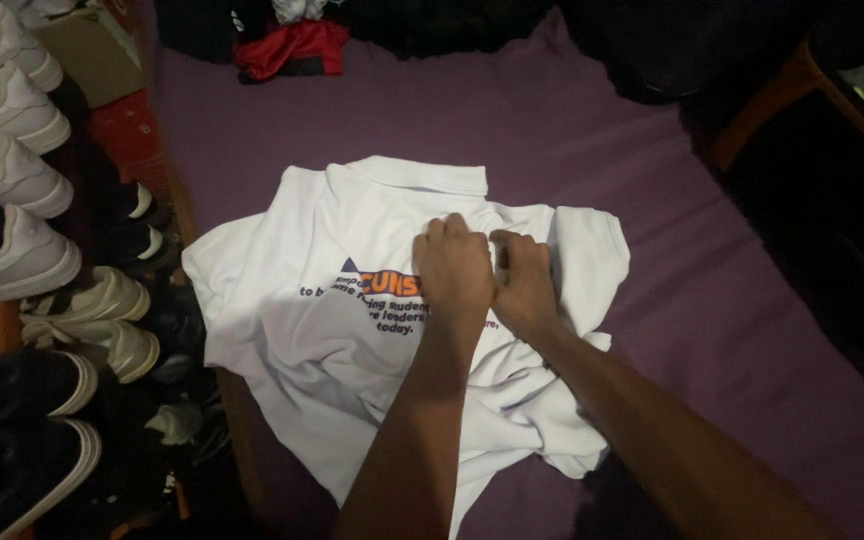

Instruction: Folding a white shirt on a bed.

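Your left hand [455, 268] and right hand [525, 283], side by side, pinched folds of the rumpled white printed shirt [322, 330], which lay spread on the purple bedsheet [712, 300].

I see both hands, left hand [455, 265] and right hand [526, 283], pressed together on the white shirt [352, 330]. Beyond and right of the grip, purple bedding [592, 130] lies open. Left of it, rows of shoes [22, 230] block passage; a red garment [292, 48] sits far beyond.
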